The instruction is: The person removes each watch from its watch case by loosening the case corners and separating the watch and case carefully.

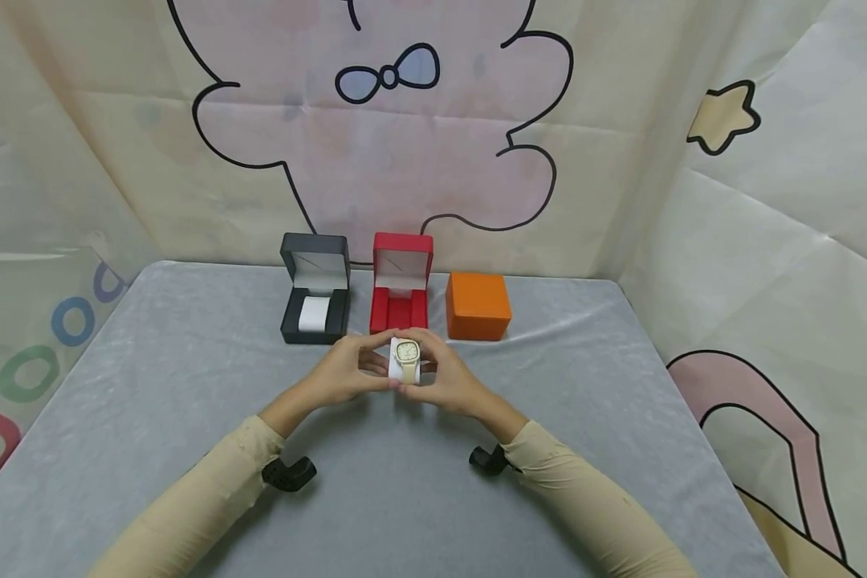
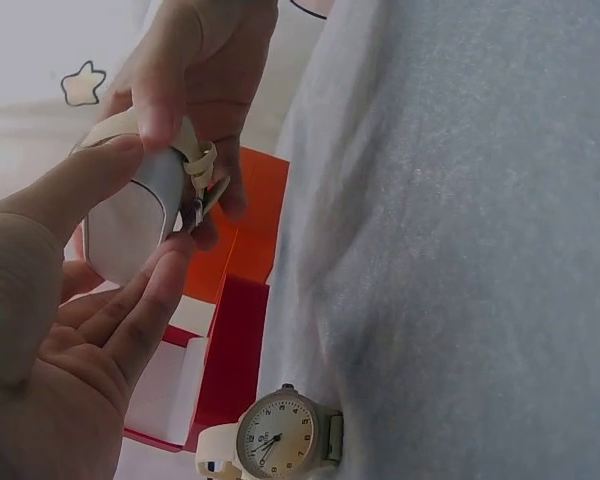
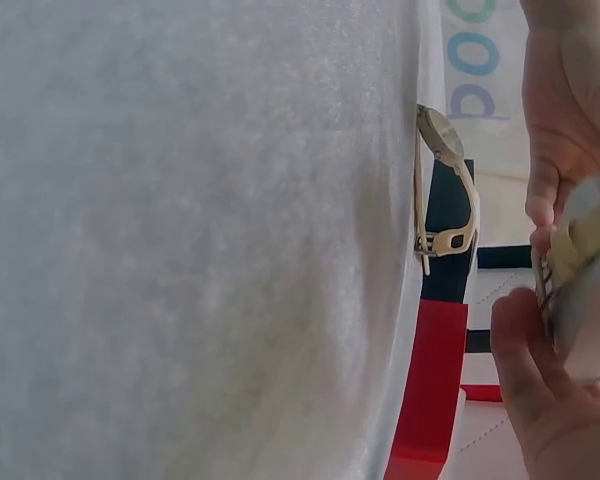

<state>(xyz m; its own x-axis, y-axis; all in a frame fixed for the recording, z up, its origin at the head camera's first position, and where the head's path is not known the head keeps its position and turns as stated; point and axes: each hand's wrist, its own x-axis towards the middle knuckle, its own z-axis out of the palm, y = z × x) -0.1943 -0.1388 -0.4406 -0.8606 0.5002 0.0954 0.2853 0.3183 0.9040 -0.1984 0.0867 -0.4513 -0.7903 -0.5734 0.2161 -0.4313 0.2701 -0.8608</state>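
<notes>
Both hands hold a white watch cushion point(image 1: 396, 371) in the head view, with a cream-strapped watch point(image 1: 408, 353) wrapped around it. The watch's squarish, pale dial faces up. My left hand point(image 1: 344, 371) grips the cushion from the left, thumb and fingers at its side. From the other side, my right hand point(image 1: 451, 377) holds it in a similar grip. Seen from the left wrist, the rounded white end of the cushion point(image 2: 125, 235) sits between thumb and fingers, beside the strap's buckle. A second watch point(image 2: 277, 436), round-dialled with a cream strap, lies on the table.
Behind the hands stand an open black watch box point(image 1: 289, 317) with a white cushion inside, an open red box point(image 1: 403, 250) and a closed orange box point(image 1: 479, 305). A grey cloth point(image 1: 405, 506) covers the table, and printed curtains point(image 1: 621, 96) hang around it.
</notes>
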